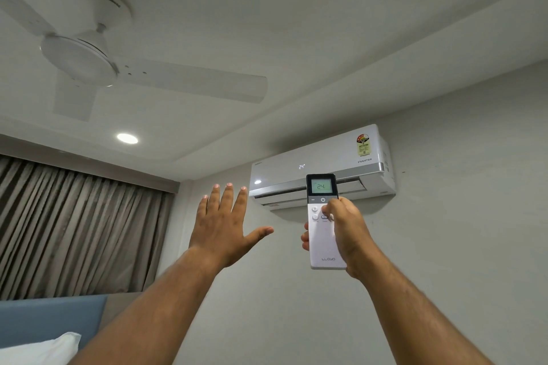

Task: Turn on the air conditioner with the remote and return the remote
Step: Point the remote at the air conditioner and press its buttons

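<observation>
The right hand (345,234) is closed around a white remote (323,234), fingers wrapped behind its body and showing at its left edge, while the thumb (329,207) lies across the buttons just under the power symbol. The remote is held upright and raised toward the air conditioner (321,167), so that its dark top end overlaps the lower front of the unit in the view. Its small screen (321,186) is lit and reads 24. A brand name is printed near its lower end.

The left hand (225,228) holds nothing: it is open and flat, fingers spread and pointing up, thumb stretched out toward the remote without touching it. Both forearms reach up from the bottom of the view.

The air conditioner is mounted high on the wall, just below the ceiling step. Its front panel shows a glowing 24, a word reading "inverter" at the right, and a coloured sticker (363,145) in the top right corner. The long flap (347,187) along its underside stands slightly open.

To the left, a white ceiling fan (89,56) hangs from the ceiling, and a round recessed light (127,138) is on. Grey-brown curtains (74,225) cover the left wall. At the lower left are a blue headboard (50,320) and the corner of a white pillow (44,350).
</observation>
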`<action>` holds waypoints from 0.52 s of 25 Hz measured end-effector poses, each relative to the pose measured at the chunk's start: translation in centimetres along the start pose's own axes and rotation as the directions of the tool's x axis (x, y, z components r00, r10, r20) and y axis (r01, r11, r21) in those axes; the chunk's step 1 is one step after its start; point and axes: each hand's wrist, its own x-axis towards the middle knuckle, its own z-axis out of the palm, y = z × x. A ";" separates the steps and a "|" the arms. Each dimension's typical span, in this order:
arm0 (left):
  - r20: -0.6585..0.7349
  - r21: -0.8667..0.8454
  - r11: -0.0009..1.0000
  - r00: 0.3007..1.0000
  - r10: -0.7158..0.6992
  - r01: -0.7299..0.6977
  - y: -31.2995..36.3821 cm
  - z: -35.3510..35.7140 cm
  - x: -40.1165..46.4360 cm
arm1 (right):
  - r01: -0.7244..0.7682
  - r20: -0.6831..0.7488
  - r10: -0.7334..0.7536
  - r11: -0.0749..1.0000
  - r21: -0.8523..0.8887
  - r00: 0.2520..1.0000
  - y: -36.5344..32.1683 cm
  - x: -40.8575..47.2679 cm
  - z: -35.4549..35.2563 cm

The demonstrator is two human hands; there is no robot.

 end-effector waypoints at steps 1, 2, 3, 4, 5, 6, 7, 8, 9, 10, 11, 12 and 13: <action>-0.001 0.001 1.000 1.000 0.000 0.000 0.1 -0.2 0.0 | 0.006 0.000 -0.006 1.000 -0.003 1.000 -0.2 -0.1 -0.1; 0.000 0.001 1.000 1.000 -0.002 0.002 0.3 -0.4 0.0 | 0.012 0.001 -0.012 1.000 -0.006 1.000 -0.3 -0.3 -0.2; 0.000 -0.001 1.000 1.000 -0.008 0.008 0.4 -0.6 0.0 | 0.016 0.001 -0.016 1.000 -0.008 1.000 -0.5 -0.4 -0.3; -0.002 -0.005 1.000 1.000 -0.013 0.013 0.6 -0.8 0.0 | 0.019 -0.001 -0.019 1.000 -0.012 1.000 -0.6 -0.5 -0.4; -0.005 -0.005 1.000 1.000 -0.015 0.015 0.7 -1.0 -0.1 | 0.021 -0.003 -0.021 1.000 -0.014 1.000 -0.8 -0.6 -0.4; -0.008 -0.003 1.000 1.000 -0.015 0.014 0.9 -1.2 -0.1 | 0.021 -0.003 -0.021 1.000 -0.014 1.000 -1.0 -0.7 -0.5; -0.012 0.000 1.000 1.000 -0.012 0.012 1.0 -1.4 -0.1 | 0.021 -0.002 -0.021 1.000 -0.012 1.000 -1.1 -0.7 -0.5; -0.015 0.000 1.000 1.000 -0.010 0.010 1.1 -1.6 -0.2 | 0.020 0.001 -0.020 1.000 -0.012 1.000 -1.1 -0.8 -0.5; -0.020 -0.002 1.000 1.000 -0.010 0.010 1.1 -1.8 -0.2 | 0.018 0.003 -0.018 1.000 -0.014 1.000 -1.2 -0.9 -0.5; -0.022 -0.003 1.000 1.000 -0.011 0.011 1.2 -1.9 -0.3 | 0.017 0.004 -0.017 1.000 -0.017 1.000 -1.2 -1.0 -0.5; -0.022 -0.003 1.000 1.000 -0.010 0.010 1.3 -2.0 -0.3 | 0.017 0.007 -0.017 1.000 -0.018 1.000 -1.2 -1.1 -0.6; -0.018 -0.005 1.000 1.000 -0.007 0.007 1.3 -2.0 -0.4 | 0.017 0.009 -0.017 1.000 -0.017 1.000 -1.2 -1.2 -0.6; -0.012 -0.008 1.000 1.000 -0.003 0.003 1.4 -2.0 -0.5 | 0.016 0.009 -0.016 1.000 -0.019 1.000 -1.3 -1.2 -0.7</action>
